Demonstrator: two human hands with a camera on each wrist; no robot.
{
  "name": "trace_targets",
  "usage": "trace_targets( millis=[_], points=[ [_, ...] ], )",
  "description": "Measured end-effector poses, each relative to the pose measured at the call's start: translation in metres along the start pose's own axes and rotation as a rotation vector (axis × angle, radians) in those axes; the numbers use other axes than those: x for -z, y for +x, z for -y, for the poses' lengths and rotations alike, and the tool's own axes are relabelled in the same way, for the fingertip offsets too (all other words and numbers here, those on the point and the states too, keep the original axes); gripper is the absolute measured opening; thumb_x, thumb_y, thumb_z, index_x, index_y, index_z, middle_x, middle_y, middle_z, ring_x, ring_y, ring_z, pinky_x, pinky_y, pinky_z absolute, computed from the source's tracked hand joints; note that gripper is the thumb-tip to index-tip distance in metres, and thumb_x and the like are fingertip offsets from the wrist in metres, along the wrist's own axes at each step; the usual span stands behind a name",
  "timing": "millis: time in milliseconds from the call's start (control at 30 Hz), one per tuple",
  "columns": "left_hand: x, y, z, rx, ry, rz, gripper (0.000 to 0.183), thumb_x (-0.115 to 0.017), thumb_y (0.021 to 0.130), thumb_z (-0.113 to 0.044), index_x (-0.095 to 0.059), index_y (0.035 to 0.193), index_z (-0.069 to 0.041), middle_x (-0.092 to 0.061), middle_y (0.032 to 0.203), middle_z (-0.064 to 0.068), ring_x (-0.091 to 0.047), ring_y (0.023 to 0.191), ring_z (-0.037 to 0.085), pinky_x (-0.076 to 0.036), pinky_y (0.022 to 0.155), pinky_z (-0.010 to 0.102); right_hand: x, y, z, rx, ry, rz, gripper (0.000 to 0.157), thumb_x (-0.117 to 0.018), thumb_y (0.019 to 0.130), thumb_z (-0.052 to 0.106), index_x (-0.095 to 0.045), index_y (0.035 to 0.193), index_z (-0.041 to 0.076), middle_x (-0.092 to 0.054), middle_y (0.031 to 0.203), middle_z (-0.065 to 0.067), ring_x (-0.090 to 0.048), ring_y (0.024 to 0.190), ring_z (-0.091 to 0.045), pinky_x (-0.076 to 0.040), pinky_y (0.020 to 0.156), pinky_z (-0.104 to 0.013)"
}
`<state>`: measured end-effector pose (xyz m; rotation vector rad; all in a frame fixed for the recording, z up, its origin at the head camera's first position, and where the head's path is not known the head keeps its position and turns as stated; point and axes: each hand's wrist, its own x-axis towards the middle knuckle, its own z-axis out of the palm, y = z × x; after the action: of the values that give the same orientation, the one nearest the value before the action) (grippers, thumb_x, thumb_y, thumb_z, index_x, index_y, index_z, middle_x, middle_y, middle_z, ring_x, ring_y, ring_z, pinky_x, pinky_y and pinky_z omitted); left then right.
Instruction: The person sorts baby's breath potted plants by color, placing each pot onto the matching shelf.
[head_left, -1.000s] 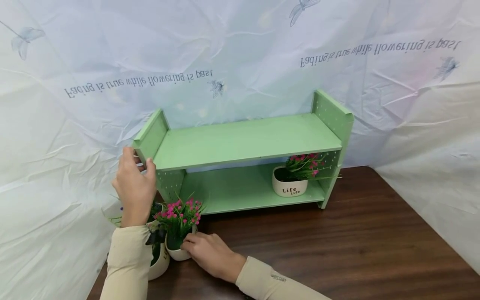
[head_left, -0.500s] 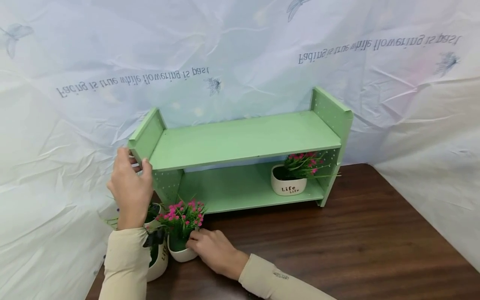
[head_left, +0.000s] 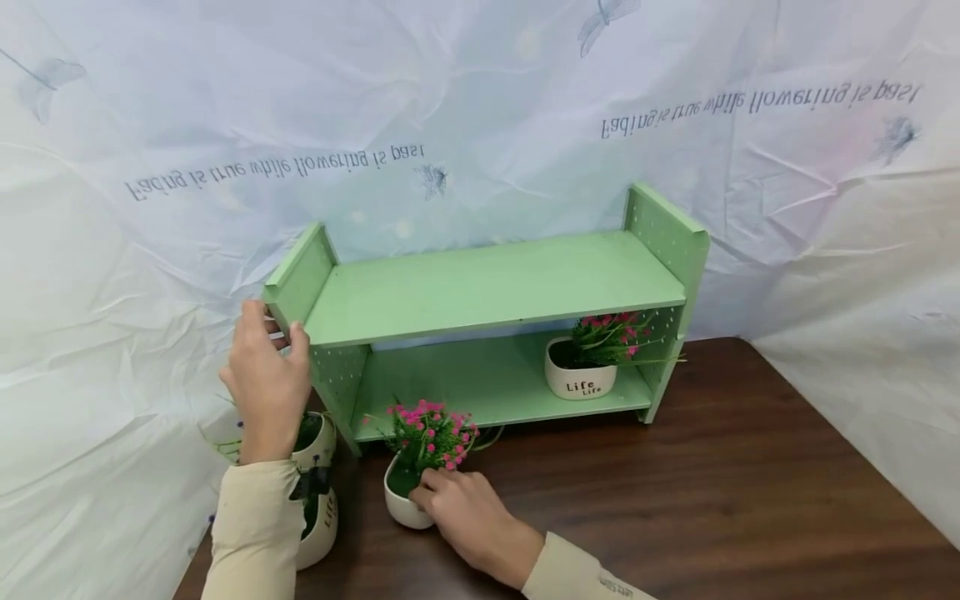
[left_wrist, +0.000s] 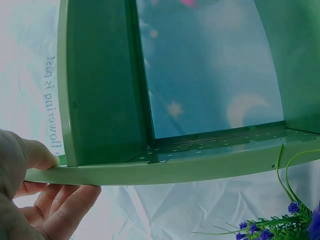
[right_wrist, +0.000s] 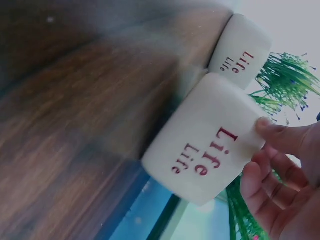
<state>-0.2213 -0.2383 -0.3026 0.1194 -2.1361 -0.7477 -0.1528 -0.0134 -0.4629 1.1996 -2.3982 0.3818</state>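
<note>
A green two-tier shelf (head_left: 495, 287) stands on the table; my left hand (head_left: 266, 375) grips the front edge of its left side panel, thumb on one face and fingers on the other in the left wrist view. My right hand (head_left: 476, 512) pinches the rim of a white flowerpot (head_left: 405, 507) with pink flowers (head_left: 435, 429), in front of the shelf's lower left. In the right wrist view this flowerpot (right_wrist: 205, 140) shows red "Life" lettering, with my thumb on its outer wall. Another flowerpot (head_left: 580, 375) with pink flowers sits on the lower board's right end.
Beside and partly behind my left forearm are two white flowerpots (head_left: 318, 533), one with purple flowers (left_wrist: 265, 227) showing. A dark wooden table (head_left: 675, 500) extends to the right. Pale printed cloth (head_left: 487, 108) hangs behind the shelf.
My right hand has moved right with the pink-flowered flowerpot, away from the flowerpots by my left forearm. My left hand keeps its grip on the shelf panel.
</note>
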Motion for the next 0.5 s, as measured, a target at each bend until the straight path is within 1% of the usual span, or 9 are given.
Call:
trace_targets(
  millis=[100,233,333,500],
  points=[
    [0.0,-0.004,0.002,0.003,0.008,0.012,0.027,-0.059,0.099,-0.02,-0.055,0.121,-0.005,-0.066,0.107,0.017,-0.067,0.097,0.036,-0.035,0.077,0.06,0.003,-0.009,0.004,-0.039,-0.025,0.015,0.017,-0.074,0.088,0.007,-0.075,0.097,0.021,-0.058,0.083,0.008,-0.053,0.062,-0.001,-0.037,0.047,-0.013],
    [0.002,-0.006,0.003,0.01,0.023,0.011,0.028,-0.058,0.099,-0.02,-0.054,0.122,-0.006,-0.066,0.108,0.017,-0.068,0.097,0.037,-0.036,0.076,0.06,0.005,-0.018,0.009,-0.077,-0.134,0.017,0.015,-0.076,0.086,0.009,-0.074,0.093,0.022,-0.056,0.081,0.007,-0.05,0.054,-0.003,-0.032,0.041,-0.018],
    [0.001,-0.005,0.003,0.009,0.024,0.003,0.028,-0.058,0.099,-0.02,-0.054,0.122,-0.005,-0.066,0.108,0.018,-0.067,0.098,0.037,-0.036,0.076,0.059,0.006,-0.02,0.009,-0.109,-0.224,0.022,0.013,-0.078,0.084,0.011,-0.074,0.089,0.023,-0.058,0.082,0.006,-0.052,0.051,-0.005,-0.033,0.039,-0.022],
    [0.0,-0.002,0.0,-0.004,0.009,-0.011,0.026,-0.058,0.099,-0.02,-0.054,0.12,-0.004,-0.065,0.107,0.018,-0.067,0.096,0.037,-0.038,0.078,0.06,0.008,-0.019,0.009,-0.156,-0.315,0.064,0.012,-0.079,0.081,0.013,-0.071,0.088,0.021,-0.06,0.084,0.004,-0.054,0.051,-0.007,-0.037,0.039,-0.026]
  ],
)
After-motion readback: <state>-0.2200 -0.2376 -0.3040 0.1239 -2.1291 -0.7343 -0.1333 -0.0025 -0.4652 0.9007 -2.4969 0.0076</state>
